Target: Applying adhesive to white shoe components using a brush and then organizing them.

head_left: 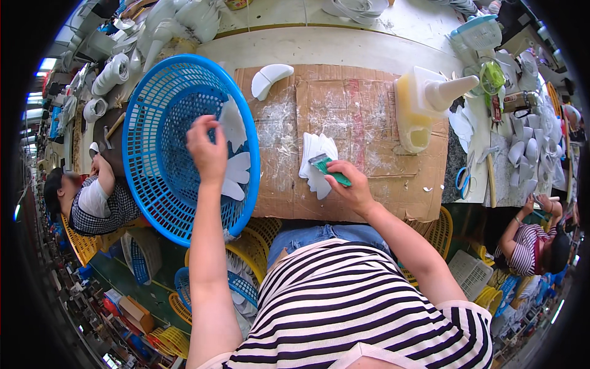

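My right hand (349, 183) is closed round the green handle of a flat brush (330, 170). The brush's bristle end lies over a fanned stack of white cut pieces (317, 152) on the cardboard. Over the blue plastic basket (251, 200) at the left hovers my left hand (206, 147), its fingers loosely bent and apart, with nothing visible in them; it is slightly blurred. White pieces (236, 175) rest against the basket's inner right side, close to that hand. Farther back on the cardboard (378, 172) lie two curved white pieces (270, 80).
A clear bottle (424, 101) with a cone-shaped spout and yellowish liquid stands at the cardboard's right. Blue-handled scissors (463, 182) and a hammer (490, 172) lie beyond it. A hammer (113, 130) is left of the basket. Co-workers sit at the far left and far right.
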{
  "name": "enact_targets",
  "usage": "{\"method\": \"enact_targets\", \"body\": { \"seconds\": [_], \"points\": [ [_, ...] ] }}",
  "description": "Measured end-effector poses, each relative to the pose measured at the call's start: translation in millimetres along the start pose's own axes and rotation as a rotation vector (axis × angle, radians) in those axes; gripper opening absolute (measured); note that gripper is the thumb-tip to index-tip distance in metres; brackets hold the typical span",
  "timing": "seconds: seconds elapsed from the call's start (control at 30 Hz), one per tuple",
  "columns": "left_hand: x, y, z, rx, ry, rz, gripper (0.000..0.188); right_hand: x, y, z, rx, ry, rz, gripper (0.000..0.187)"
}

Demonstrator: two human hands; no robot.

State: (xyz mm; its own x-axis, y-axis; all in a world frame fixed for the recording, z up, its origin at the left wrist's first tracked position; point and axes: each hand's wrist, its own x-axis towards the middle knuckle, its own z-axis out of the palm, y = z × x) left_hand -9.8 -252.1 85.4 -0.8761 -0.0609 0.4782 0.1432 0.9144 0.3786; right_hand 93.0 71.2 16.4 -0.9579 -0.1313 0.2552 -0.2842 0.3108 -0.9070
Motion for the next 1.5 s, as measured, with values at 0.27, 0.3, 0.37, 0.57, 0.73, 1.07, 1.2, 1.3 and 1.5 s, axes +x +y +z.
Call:
{"method": "enact_targets", "body": {
  "seconds": [0.27, 0.3, 0.37, 0.57, 0.73, 1.07, 1.2, 1.3, 1.5],
  "points": [
    [-28, -21, 29, -0.795, -0.202, -0.68, 0.031, -23, -9, -8, -0.073, 0.057, 0.023, 0.018],
    [-32, -25, 29, -0.737, -0.22, -0.677, 0.034, -20, -11, -4, -0.068, 0.141, 0.062, 0.016],
    [-30, -27, 28, -0.635, -0.256, -0.604, 0.035, -35, 1, -5, -0.059, 0.002, 0.122, 0.015],
    [-17, -14, 18, -0.325, -0.245, -0.328, 0.039, -34, -7, -11, -0.068, -0.029, 0.162, 0.013],
    [-2, 8, 6, -0.311, -0.019, -0.358, 0.034, -23, -10, -8, -0.04, 0.057, 0.006, 0.014],
    [-94, 123, 58, -0.266, -0.536, 0.081, 0.043, -39, 5, -10, 0.009, -0.068, 0.082, 0.017],
    [-112, 120, 76, -0.177, -0.562, 0.088, 0.045, -41, 4, -13, -0.036, -0.108, 0.031, 0.018],
    [-103, 128, 62, -0.181, -0.624, 0.112, 0.041, -45, 6, -14, -0.032, -0.086, 0.05, 0.015],
    [-82, 153, 17, -0.43, -0.498, 0.085, 0.029, -43, 22, -48, 0.04, 0.326, 0.343, 0.01]
  ]
}}
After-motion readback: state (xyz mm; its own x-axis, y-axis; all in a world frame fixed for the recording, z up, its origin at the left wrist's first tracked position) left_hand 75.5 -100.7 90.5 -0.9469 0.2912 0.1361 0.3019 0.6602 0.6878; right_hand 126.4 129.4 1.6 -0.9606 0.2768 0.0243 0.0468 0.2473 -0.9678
